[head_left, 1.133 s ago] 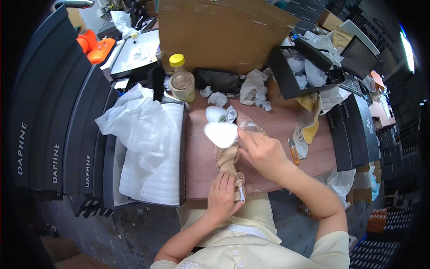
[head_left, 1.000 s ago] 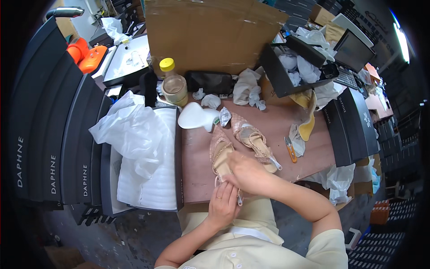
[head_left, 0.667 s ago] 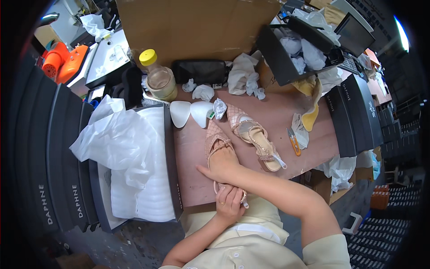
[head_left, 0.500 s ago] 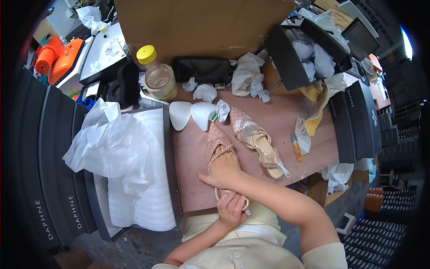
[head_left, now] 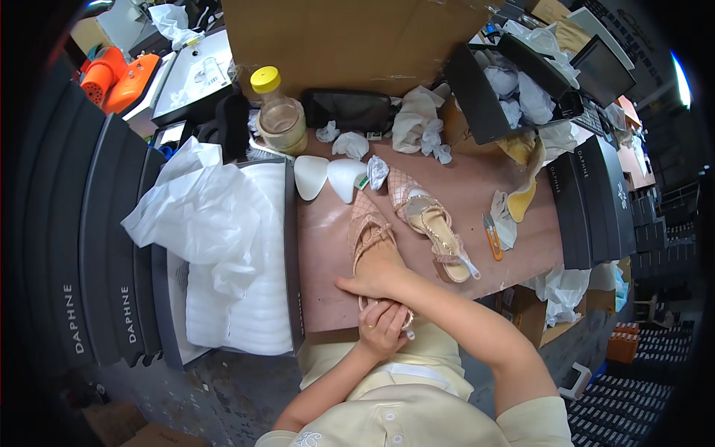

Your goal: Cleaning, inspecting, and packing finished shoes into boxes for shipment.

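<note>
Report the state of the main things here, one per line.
Left sandal: gripped by left hand, right hand partly inside
Right sandal: unheld, resting on the work surface
Left shoebox: open, white wrapping inside
Bottle: upright, yellow cap on
Black box: open, tilted, holding crumpled paper
Orange-handled snips: lying down, blade opening unclear
Monitor: screen appears dark

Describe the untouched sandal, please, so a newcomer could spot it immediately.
Find the pinkish tabletop right of the foam-filled box. There, take the right-hand pink sandal: it lies untouched, whereas the left sandal has the right hand in it.
</note>
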{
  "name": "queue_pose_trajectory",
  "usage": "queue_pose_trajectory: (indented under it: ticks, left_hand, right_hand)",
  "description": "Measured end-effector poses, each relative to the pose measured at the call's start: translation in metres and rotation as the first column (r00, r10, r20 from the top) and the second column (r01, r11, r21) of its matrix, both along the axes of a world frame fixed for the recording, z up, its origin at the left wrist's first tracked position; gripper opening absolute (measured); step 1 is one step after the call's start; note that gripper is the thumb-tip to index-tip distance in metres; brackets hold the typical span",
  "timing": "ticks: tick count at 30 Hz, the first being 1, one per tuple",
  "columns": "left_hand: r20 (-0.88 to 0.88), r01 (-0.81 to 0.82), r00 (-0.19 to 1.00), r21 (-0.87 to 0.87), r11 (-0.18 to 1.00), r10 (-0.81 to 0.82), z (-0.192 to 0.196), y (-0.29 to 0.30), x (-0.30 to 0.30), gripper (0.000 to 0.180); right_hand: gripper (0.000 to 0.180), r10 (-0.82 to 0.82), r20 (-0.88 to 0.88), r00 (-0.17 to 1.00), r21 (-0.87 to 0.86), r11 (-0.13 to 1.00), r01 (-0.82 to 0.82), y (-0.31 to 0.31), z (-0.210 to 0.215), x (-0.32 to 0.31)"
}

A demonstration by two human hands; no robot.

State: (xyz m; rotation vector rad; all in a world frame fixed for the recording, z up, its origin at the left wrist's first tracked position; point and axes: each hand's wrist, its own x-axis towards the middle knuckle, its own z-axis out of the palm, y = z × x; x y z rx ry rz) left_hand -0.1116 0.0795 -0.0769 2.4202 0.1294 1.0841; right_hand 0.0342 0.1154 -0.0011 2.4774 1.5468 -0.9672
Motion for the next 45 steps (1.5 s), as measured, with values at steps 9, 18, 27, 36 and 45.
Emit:
queue_pose_trajectory:
  ticks: [9,18,27,36,45]
  left_hand:
    - [-0.029,-0.011,1.0,-0.176,0.984,0.006,0.02,0.035,-0.002,0.049]
    - [-0.028,0.291,0.955,-0.078,0.953,-0.294,0.084,-0.029,0.044,0.069]
    - [-0.238,-0.159,0.97,-0.441,0.884,0.056,0.054,-0.013,0.123,0.063]
    - [0.031,0.125,0.992,-0.257,0.958,-0.121,0.052,-0.005,0.097,0.042]
    - [-0.091,0.033,0.994,-0.262,0.964,-0.059,0.061,-0.016,0.097,0.06]
  right_hand:
    - [0.043,0.149,-0.517,0.843,0.469,0.873,0.133,-0.088,0.095,0.006]
    - [0.015,-0.185,0.163,0.969,0.771,0.637,-0.008,-0.089,0.044,0.122]
    - [0.013,-0.035,-0.067,0.997,0.649,0.758,0.07,-0.091,0.026,0.16]
    - [0.022,0.156,0.28,0.947,0.707,0.634,-0.313,-0.096,0.023,0.141]
    - [0.021,-0.036,0.816,0.577,0.499,0.549,-0.671,-0.104,0.009,0.132]
